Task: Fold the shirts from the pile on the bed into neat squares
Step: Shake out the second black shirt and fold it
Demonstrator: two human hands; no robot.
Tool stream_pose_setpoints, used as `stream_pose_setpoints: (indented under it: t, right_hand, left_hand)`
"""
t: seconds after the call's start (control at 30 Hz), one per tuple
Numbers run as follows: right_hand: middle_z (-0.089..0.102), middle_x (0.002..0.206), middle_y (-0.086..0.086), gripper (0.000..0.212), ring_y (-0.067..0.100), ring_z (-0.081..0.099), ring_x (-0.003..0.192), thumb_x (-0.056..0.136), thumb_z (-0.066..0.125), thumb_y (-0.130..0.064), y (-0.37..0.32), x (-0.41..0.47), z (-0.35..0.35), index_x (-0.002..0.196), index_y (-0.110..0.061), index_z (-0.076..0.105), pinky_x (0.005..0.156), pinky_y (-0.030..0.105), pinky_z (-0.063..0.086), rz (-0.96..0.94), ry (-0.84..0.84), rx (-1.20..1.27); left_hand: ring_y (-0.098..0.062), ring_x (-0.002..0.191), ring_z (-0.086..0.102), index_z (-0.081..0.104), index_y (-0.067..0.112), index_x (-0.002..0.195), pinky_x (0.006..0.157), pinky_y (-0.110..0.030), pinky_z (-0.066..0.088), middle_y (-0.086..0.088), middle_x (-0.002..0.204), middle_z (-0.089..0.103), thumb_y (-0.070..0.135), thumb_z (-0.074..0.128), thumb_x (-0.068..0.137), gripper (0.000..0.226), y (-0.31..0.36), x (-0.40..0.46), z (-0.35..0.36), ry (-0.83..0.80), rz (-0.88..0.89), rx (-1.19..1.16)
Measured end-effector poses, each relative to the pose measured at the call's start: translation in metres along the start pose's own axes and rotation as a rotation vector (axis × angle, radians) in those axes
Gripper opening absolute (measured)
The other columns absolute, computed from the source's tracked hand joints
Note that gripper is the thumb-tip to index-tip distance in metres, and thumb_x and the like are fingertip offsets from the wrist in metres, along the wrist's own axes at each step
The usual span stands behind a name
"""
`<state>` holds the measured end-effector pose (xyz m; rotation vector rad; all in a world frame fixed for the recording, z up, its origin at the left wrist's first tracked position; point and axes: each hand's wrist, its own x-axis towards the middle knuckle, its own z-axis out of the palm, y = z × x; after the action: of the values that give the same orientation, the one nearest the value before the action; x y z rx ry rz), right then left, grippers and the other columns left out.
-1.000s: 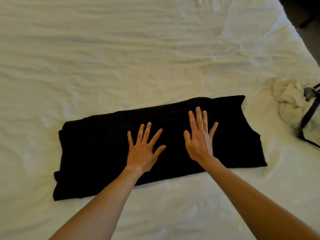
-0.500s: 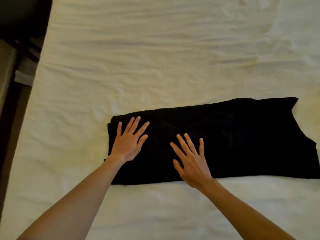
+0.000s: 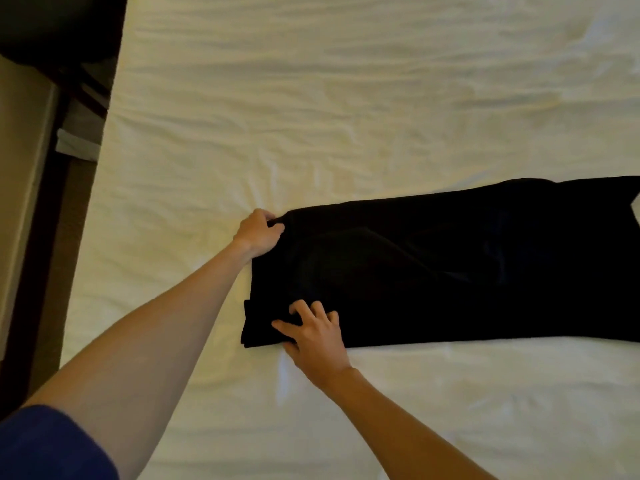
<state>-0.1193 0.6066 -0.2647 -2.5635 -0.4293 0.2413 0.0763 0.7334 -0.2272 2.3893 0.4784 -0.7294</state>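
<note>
One shirt (image 3: pixel 450 271) is in view, black, lying across the bed (image 3: pixel 311 98) as a long flat band; its right end runs out of the picture. I read it as already folded lengthwise, so the narrowing step appears done.

Hand status:
1. Left hand (image 3: pixel 258 233) sits at the far corner of the band's left end, fingers curled round the cloth edge, gripping it.
2. Right hand (image 3: pixel 317 336) sits at the near corner of the same end, thumb and fingers bent into the cloth. It looks like a pinch on the top layers, though I cannot see under the fingers.

Remaining work, as I judge it: the left end must be carried over toward the right to shorten the band, probably more than once, before this shirt reads as a square. That cross fold has not started; the end is flat on the sheet.

No pile and no finished squares are in view, so I cannot tell how many shirts are left.
</note>
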Motion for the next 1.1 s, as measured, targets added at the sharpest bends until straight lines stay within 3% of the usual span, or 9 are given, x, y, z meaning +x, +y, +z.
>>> stream_pose_setpoints:
  t: [0.13, 0.33, 0.43, 0.53, 0.63, 0.77, 0.9, 1.0, 1.1]
  right_hand:
    - [0.057, 0.118, -0.01, 0.028, 0.013, 0.052, 0.101, 0.096, 0.056, -0.023, 0.011, -0.011, -0.029, 0.122, -0.028, 0.063, 0.086, 0.032, 0.048, 0.129, 0.024, 0.485]
    - [0.066, 0.119, -0.013, 0.037, 0.008, 0.063, 0.114, 0.103, 0.047, -0.006, 0.038, -0.057, -0.067, 0.133, -0.026, 0.053, 0.093, 0.032, 0.054, 0.703, 0.369, 1.186]
    - [0.062, 0.128, -0.003, 0.049, 0.016, 0.063, 0.115, 0.1, 0.047, 0.001, 0.063, -0.077, -0.08, 0.141, -0.025, 0.046, 0.088, 0.033, 0.058, 1.011, 0.48, 1.478]
    - [0.066, 0.117, 0.005, 0.044, 0.023, 0.067, 0.103, 0.093, 0.061, -0.005, 0.082, -0.084, -0.096, 0.133, -0.021, 0.053, 0.087, 0.042, 0.059, 1.117, 0.489, 1.574]
    - [0.071, 0.108, 0.0, 0.029, 0.017, 0.071, 0.097, 0.091, 0.069, -0.03, 0.092, -0.082, -0.108, 0.119, -0.03, 0.059, 0.078, 0.037, 0.061, 1.138, 0.455, 1.505]
    - [0.074, 0.089, 0.0, 0.012, 0.015, 0.071, 0.083, 0.096, 0.062, -0.035, 0.101, -0.083, -0.106, 0.094, -0.025, 0.068, 0.078, 0.043, 0.061, 1.212, 0.593, 1.259]
    - [0.066, 0.101, 0.001, 0.019, 0.016, 0.065, 0.081, 0.095, 0.063, -0.027, 0.099, -0.089, -0.103, 0.11, -0.015, 0.062, 0.066, 0.021, 0.054, 1.173, 0.616, 0.903]
    - [0.047, 0.11, -0.007, 0.041, 0.014, 0.051, 0.091, 0.079, 0.076, -0.024, 0.086, -0.082, -0.1, 0.114, -0.021, 0.053, 0.072, 0.023, 0.048, 0.865, 0.639, 0.351]
    - [0.05, 0.098, -0.006, 0.045, 0.017, 0.048, 0.084, 0.066, 0.077, -0.052, 0.062, -0.059, -0.089, 0.097, -0.025, 0.056, 0.07, 0.031, 0.044, 0.553, 0.399, 0.043]
  left_hand:
    - [-0.018, 0.072, 0.061, 0.066, 0.002, 0.08, 0.058, -0.027, 0.049, -0.008, 0.083, 0.063, 0.017, 0.071, 0.078, 0.016, 0.032, -0.011, -0.031, -0.009, -0.084, -0.143]
    - [-0.012, 0.048, 0.056, 0.065, 0.009, 0.076, 0.046, -0.022, 0.046, -0.003, 0.064, 0.059, 0.009, 0.071, 0.076, 0.006, 0.138, -0.029, -0.02, -0.193, 0.043, -0.327]
    - [-0.012, 0.056, 0.057, 0.067, 0.012, 0.084, 0.05, -0.024, 0.045, -0.003, 0.074, 0.06, 0.027, 0.071, 0.082, 0.016, 0.182, -0.031, 0.035, -0.342, 0.11, -0.327]
    - [-0.022, 0.091, 0.06, 0.073, 0.013, 0.094, 0.082, -0.036, 0.052, -0.004, 0.097, 0.064, 0.05, 0.064, 0.078, 0.041, 0.194, -0.023, 0.074, -0.332, 0.176, -0.028]
    - [-0.027, 0.119, 0.051, 0.069, 0.027, 0.098, 0.108, -0.046, 0.038, 0.0, 0.118, 0.06, 0.044, 0.057, 0.076, 0.03, 0.181, -0.012, 0.081, -0.311, 0.232, 0.207]
    - [-0.022, 0.113, 0.057, 0.062, 0.035, 0.103, 0.107, -0.049, 0.04, 0.008, 0.109, 0.061, 0.026, 0.066, 0.084, 0.022, 0.163, 0.001, 0.081, -0.23, 0.358, 0.279]
    - [-0.02, 0.112, 0.06, 0.068, 0.028, 0.105, 0.102, -0.038, 0.046, 0.002, 0.113, 0.067, 0.014, 0.066, 0.091, 0.019, 0.155, -0.001, 0.087, -0.098, 0.525, 0.196]
    - [-0.018, 0.12, 0.056, 0.065, 0.019, 0.123, 0.107, -0.037, 0.043, 0.0, 0.127, 0.063, -0.001, 0.055, 0.089, 0.041, 0.13, -0.01, 0.077, 0.027, 0.688, 0.224]
    - [-0.031, 0.117, 0.06, 0.069, 0.009, 0.117, 0.099, -0.047, 0.048, -0.01, 0.124, 0.065, -0.02, 0.049, 0.068, 0.06, 0.095, -0.013, 0.059, 0.19, 0.964, 0.389]
